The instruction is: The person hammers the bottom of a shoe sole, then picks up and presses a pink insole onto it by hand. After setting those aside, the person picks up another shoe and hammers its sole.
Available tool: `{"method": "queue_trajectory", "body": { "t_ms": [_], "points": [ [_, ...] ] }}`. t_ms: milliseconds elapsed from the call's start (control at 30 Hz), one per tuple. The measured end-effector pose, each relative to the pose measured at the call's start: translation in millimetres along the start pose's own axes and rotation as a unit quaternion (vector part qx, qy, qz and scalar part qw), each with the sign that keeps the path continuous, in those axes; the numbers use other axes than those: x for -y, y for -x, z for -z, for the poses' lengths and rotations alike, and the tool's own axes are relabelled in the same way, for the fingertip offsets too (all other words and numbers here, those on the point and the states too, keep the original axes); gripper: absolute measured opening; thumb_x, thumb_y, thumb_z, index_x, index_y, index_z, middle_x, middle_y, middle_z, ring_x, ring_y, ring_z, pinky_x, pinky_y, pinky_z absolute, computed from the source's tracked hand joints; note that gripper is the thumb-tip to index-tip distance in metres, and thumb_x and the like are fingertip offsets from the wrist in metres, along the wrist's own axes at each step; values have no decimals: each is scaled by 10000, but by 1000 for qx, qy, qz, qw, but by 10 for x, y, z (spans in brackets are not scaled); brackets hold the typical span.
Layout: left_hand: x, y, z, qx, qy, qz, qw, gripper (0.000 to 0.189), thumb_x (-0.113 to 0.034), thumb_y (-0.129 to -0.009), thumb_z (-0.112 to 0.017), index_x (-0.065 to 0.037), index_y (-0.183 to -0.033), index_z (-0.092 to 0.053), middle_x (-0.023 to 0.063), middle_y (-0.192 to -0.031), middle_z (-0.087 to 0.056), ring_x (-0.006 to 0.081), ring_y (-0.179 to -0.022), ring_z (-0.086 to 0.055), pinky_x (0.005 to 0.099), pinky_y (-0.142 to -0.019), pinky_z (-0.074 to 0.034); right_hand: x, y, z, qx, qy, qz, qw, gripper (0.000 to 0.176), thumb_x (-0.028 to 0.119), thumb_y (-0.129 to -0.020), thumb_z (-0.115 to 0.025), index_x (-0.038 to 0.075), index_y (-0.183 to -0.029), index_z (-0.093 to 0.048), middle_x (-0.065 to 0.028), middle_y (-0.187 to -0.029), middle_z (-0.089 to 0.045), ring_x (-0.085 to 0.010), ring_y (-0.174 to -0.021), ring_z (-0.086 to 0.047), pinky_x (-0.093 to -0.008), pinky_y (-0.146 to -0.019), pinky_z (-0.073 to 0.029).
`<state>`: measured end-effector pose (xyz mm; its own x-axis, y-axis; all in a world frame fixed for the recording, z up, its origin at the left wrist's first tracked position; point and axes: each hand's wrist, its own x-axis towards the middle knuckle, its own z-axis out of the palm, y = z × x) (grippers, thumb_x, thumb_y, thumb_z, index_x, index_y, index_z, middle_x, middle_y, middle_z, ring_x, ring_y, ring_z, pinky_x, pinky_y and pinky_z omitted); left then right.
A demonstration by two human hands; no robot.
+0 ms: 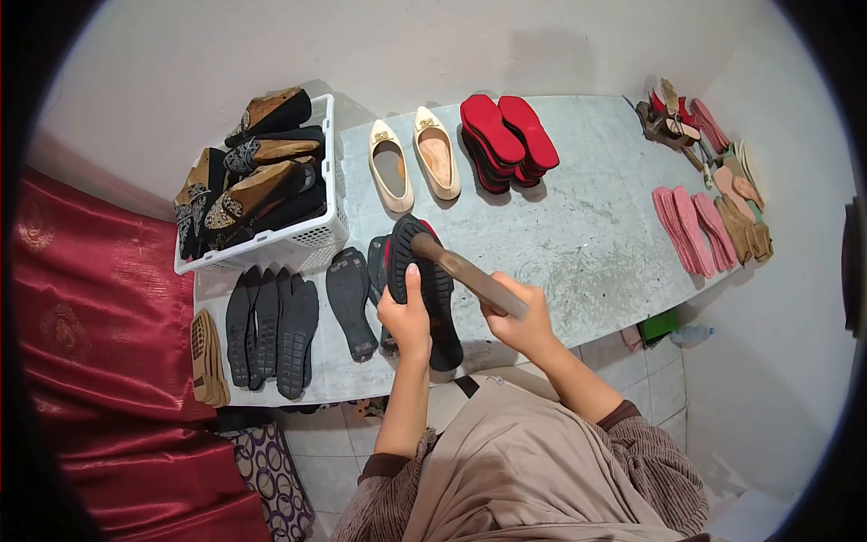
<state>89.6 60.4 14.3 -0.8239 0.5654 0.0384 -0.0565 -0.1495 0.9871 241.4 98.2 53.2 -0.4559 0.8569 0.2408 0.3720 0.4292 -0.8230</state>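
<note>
My left hand [406,316] grips a black ribbed shoe sole [404,262] with its thumb on the ridged face. A bit of red shows along the sole's far edge. In my right hand [524,321] is a brown wooden stick-shaped tool [465,271], and its rounded far end meets the sole. Whether the tool has a head cannot be made out. Beneath the held sole, another dark sole [442,325] lies on the table, partly hidden. Left of it rests a black sole [350,303] on its own.
Shoes on forms fill a white crate [339,203] at the back left. Cream shoes [437,154] and stacked red insoles [492,131] stand behind my hands. Black soles [271,330] and tan soles [209,361] line the left. Pink pieces [682,230] and tools [668,122] sit right on the table [587,194].
</note>
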Motion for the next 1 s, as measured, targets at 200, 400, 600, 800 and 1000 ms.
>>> {"method": "queue_trajectory", "body": {
  "t_ms": [200,400,600,800,1000],
  "points": [
    [-106,64,3,-13,-2,-3,1000,293,-232,-879,-611,59,-857,-634,37,-772,-626,73,-672,-528,238,-612,-447,121,93,-23,-106,-76,61,990,170,68,-677,-657,87,-830,-585,-124,-679,-590,-317,-608,-593,-330,-518,-442],
    [-9,9,2,-19,12,26,999,290,-235,-880,-610,54,-876,-636,50,-813,-636,80,-689,-548,238,-627,-460,137,73,9,-57,-47,18,997,167,67,-702,-626,96,-861,-585,-114,-688,-601,-316,-608,-594,-349,-538,-454],
    [-47,36,1,-25,26,41,999,303,-248,-883,-603,52,-915,-637,58,-841,-644,93,-723,-565,241,-660,-463,141,69,9,-2,27,-8,1000,184,33,-689,-613,81,-865,-584,-116,-689,-600,-313,-609,-599,-340,-543,-462],
    [-1,64,62,-26,26,60,997,317,-248,-896,-578,51,-1000,-609,64,-919,-632,117,-800,-569,260,-727,-457,10,157,-87,-29,-42,31,998,142,37,-712,-620,61,-848,-586,-119,-679,-578,-280,-574,-574,-324,-528,-446],
    [4,29,53,-23,8,57,998,335,-247,-904,-559,54,-1050,-586,77,-968,-621,129,-826,-575,262,-748,-460,146,163,-60,-48,-33,58,997,132,30,-714,-617,57,-836,-574,-117,-677,-559,-260,-576,-565,-319,-516,-436]
  ]
}}
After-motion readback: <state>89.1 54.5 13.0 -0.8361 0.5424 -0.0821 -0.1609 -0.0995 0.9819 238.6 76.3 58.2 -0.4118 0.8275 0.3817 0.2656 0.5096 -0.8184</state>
